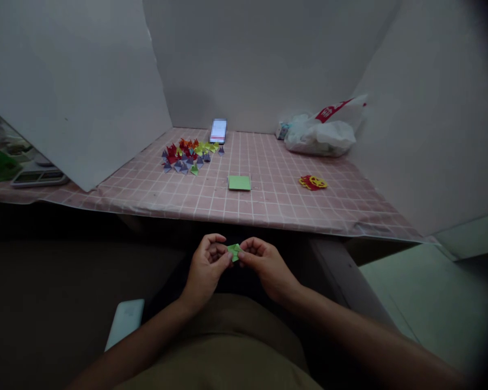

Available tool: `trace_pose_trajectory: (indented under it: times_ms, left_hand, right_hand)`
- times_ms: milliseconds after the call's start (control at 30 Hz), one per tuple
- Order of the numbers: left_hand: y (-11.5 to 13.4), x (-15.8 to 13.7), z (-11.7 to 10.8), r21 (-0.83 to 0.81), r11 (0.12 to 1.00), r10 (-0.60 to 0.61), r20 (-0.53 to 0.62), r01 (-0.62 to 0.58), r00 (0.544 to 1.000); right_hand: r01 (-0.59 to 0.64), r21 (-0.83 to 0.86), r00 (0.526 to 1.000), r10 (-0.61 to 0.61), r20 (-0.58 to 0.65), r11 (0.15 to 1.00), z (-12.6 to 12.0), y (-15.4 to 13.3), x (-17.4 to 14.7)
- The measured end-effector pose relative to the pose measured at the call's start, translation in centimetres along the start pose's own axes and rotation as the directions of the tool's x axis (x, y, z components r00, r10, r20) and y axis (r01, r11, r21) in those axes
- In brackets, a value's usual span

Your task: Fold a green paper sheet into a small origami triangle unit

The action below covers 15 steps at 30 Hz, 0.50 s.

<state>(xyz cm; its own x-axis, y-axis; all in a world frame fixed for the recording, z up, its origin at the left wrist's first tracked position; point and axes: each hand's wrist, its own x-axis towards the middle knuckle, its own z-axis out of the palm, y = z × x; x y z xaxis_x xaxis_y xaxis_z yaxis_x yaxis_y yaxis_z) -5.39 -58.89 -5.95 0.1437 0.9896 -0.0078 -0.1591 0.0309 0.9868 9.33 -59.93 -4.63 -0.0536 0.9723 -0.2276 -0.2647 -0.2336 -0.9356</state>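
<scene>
Between my two hands, above my lap and just short of the table, is a small piece of folded green paper (235, 252). My left hand (206, 265) pinches its left side between thumb and fingers. On the right side, my right hand (267, 265) grips it the same way. Creases show on the paper, but its exact fold is too small to make out. A stack of square green paper (239, 183) lies on the table straight ahead. Farther back to the left is a cluster of small folded paper pieces (187, 154) in red, orange, yellow, purple and green.
A pink checked cloth covers the table (268, 208). A lit phone (218, 131) leans at the back; a white plastic bag (321, 136) sits back right. Red and yellow cut-outs (312, 182) lie right. White panels enclose the table. A pale flat object (126, 320) lies beside my left forearm.
</scene>
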Motion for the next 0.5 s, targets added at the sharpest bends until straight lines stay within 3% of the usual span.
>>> trace_pose_trajectory:
  times_ms: [233, 500]
  left_hand:
    - [0.27, 0.38, -0.78, 0.073, 0.995, -0.075, 0.07, 0.07, 0.995]
    - [0.26, 0.44, -0.86, 0.15, 0.98, -0.143, 0.075, 0.131, 0.987]
  right_hand:
    - [0.001, -0.065, 0.999, 0.002, 0.043, 0.998, -0.75, -0.22, 0.29]
    - [-0.009, -0.164, 0.994, 0.026, 0.105, 0.986, -0.83, -0.12, 0.48]
